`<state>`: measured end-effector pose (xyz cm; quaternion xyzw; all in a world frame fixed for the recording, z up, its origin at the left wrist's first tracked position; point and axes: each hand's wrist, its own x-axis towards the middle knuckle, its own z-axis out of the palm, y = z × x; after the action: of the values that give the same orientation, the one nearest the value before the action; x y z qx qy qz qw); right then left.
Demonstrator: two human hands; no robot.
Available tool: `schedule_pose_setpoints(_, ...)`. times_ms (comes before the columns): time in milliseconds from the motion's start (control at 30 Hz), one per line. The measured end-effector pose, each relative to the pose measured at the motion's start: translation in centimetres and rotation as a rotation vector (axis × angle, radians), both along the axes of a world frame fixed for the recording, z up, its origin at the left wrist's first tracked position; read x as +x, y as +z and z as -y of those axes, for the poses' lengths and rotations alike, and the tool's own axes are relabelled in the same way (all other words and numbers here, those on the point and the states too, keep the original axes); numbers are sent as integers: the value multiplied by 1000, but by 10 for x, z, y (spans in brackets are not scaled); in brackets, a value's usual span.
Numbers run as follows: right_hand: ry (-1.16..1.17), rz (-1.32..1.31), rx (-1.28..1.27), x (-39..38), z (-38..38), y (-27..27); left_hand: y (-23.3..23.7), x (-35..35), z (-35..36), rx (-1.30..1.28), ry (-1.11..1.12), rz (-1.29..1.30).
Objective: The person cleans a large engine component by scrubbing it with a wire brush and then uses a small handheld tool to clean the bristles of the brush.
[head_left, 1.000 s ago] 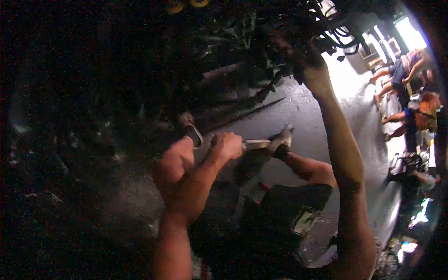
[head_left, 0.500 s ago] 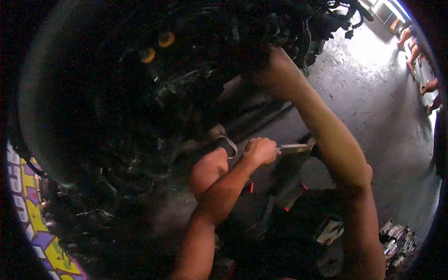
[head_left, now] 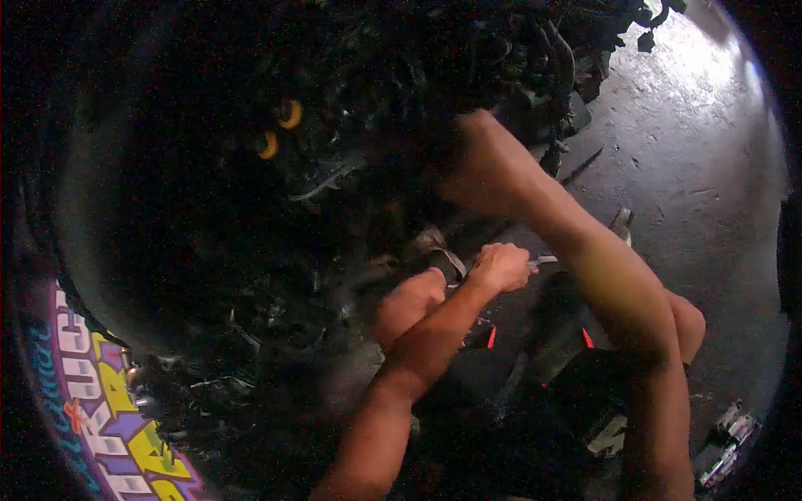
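My left hand (head_left: 504, 267) is closed, its fingers wrapped round a slim metal tool (head_left: 545, 260) whose pale end sticks out to the right. The tool's exact kind does not show. My right hand (head_left: 489, 171) reaches up into the shadow beneath a dark machine (head_left: 510, 58) with hoses and wiring. Darkness and blur hide its fingers and anything they hold. To the left, two yellow-orange round parts (head_left: 290, 113) sit on the machine. A thin light rod or tube (head_left: 326, 184) lies below them.
My shoed foot (head_left: 443, 255) and bent knee are close to the left hand. Grey concrete floor (head_left: 668, 159) stretches to the right. Metal parts (head_left: 731, 442) lie at the lower right. A colourful lettered banner (head_left: 117, 409) stands at the lower left.
The view has shifted, so the hands appear farther right and more of the banner shows. People's legs at the upper right have left view. Less of the metal tool is visible.
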<state>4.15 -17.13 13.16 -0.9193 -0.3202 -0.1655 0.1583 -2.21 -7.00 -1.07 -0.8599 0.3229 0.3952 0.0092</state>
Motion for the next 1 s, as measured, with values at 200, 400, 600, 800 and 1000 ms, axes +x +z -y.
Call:
schedule_pose_setpoints(200, -71, -231, 276, 30, -1, -7, -2, 17, 2, -11, -12, 4)
schedule_pose_setpoints(400, 40, -350, 229, 75, -2, -6, -4, 27, 7, -15, 22, -14)
schedule_pose_setpoints(600, 306, -296, 479, 74, 22, 26, -3, 27, 4, -75, 13, 42)
schedule_pose_setpoints(800, 32, -292, 278, 52, 44, 53, -2, 26, -4, -120, -23, 55)
schedule_pose_setpoints(1000, -129, -103, -72, 32, 26, 69, -6, 20, -11, -118, -25, 82)
